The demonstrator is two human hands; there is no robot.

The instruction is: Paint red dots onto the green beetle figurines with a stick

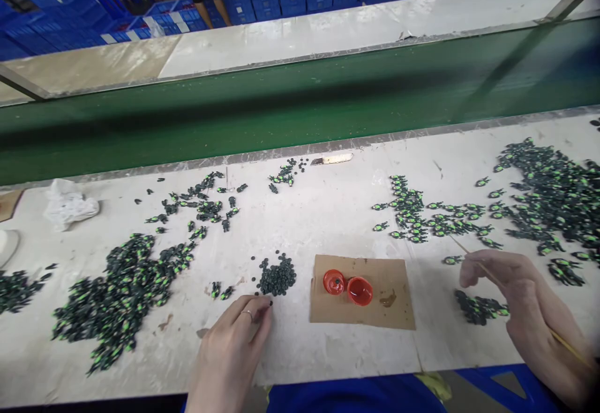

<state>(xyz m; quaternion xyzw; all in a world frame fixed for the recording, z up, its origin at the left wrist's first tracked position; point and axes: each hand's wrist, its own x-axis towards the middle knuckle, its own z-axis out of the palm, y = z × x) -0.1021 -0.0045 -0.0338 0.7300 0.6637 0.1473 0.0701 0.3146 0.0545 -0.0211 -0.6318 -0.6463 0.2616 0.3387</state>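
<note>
Left hand [234, 344] lies on the white bench [328, 213], fingertips pressed together on one small dark disc just below a pile of dark discs [277, 277]. Right hand [520, 300] pinches one thin wooden stick [478, 264] above a small cluster of green-and-black pieces [478, 308]. Two red caps [347, 287] sit side by side on one cardboard square [389, 291] between the hands.

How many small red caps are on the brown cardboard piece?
2. Both sit on the cardboard piece between the hands: the left red cap and the right red cap, side by side and seemingly touching. None appears hidden.
</note>
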